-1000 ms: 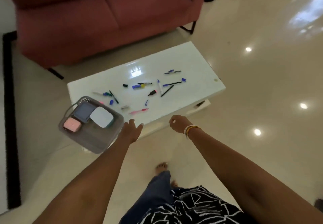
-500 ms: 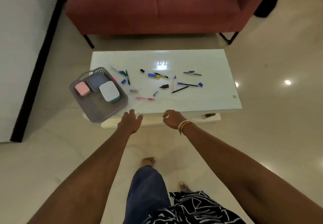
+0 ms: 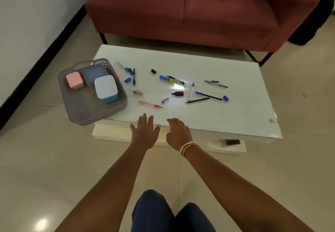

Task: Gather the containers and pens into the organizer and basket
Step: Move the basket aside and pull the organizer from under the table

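A grey perforated basket (image 3: 78, 112) sits on the left end of the white table (image 3: 217, 119), overhanging its edge. Inside it are a pink container (image 3: 74, 80), a blue-grey flat container (image 3: 94, 73) and a white-lidded teal container (image 3: 106, 89). Several pens, markers and caps lie scattered across the tabletop, among them a pink pen (image 3: 150, 104), a black pen (image 3: 197, 100) and a blue-and-yellow marker (image 3: 171, 80). My left hand (image 3: 145, 132) and my right hand (image 3: 178, 133) hover side by side over the table's near edge, fingers relaxed, holding nothing.
A dark red sofa (image 3: 199, 10) stands behind the table. A white wall with a black skirting (image 3: 41, 58) runs along the left. A small dark item (image 3: 232, 142) lies on the table's lower shelf. Glossy tiled floor surrounds the table.
The view has closed in on the table and squared up to it. Both hands have reached forward to the near edge, and the left hand's fingers have spread.
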Tool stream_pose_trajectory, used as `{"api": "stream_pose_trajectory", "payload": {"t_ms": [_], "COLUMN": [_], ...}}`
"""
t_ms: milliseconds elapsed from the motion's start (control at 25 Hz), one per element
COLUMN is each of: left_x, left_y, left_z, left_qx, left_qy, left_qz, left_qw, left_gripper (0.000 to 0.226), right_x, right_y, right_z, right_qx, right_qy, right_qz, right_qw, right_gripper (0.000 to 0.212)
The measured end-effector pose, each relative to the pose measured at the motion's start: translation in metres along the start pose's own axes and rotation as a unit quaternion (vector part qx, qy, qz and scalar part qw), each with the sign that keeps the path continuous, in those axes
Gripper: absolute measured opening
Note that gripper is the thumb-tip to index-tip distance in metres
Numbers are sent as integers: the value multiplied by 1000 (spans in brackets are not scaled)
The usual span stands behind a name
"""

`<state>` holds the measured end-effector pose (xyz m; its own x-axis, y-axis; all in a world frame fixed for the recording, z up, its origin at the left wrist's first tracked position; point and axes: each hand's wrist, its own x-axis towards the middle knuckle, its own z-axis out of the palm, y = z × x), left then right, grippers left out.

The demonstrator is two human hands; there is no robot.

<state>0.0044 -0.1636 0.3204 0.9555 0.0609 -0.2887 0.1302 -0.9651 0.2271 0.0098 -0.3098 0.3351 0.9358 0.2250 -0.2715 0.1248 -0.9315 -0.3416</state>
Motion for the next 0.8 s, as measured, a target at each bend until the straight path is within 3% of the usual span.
{"api": "stream_pose_trajectory", "payload": {"t_ms": [160,240,480,680,800], "left_x": [68,97,124,113,98], "left_y": [-21,-26,-7,8,32], "left_z": [86,116,162,157,173], "left_qx": [52,17,26,15,-18], "left_qy": [107,154,311,289,296], "left_qz": [39,37,16,6,32], "left_qw": [992,987,950,957,955], "left_gripper": [55,52,47,49,50], "right_x": [64,94,128,108,79], "right_y": [41,61,93,98,129], "right_z": [75,104,155,148,169], "right_qx": [-83,-89,-105,-67,23], "right_qy": [145,226,350,357,410], "right_qz": [-44,-55,-79,-142,-203], "right_qw": [985,969,927,921,889], "right_gripper": [53,49,49,44,39]}}
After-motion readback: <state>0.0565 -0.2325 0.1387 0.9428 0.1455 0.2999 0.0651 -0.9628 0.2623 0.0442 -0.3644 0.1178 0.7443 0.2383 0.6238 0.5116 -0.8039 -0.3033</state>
